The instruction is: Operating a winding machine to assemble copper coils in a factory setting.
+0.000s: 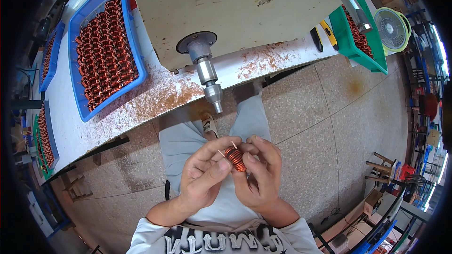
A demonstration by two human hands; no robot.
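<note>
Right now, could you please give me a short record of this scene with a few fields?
Held item: copper wire coil, two wire ends sticking up
Left hand: fingers pinch the coil
Right hand: fingers grip the coil's other side
Above hands: metal spindle on the machine
Bench left: blue tray full of coils
Bench right: green tray

Fingers of both hands cover most of the copper coil (235, 158); the far-left blue trays (52, 59) on the tabletop's left edge blur into the dark rim.
</note>
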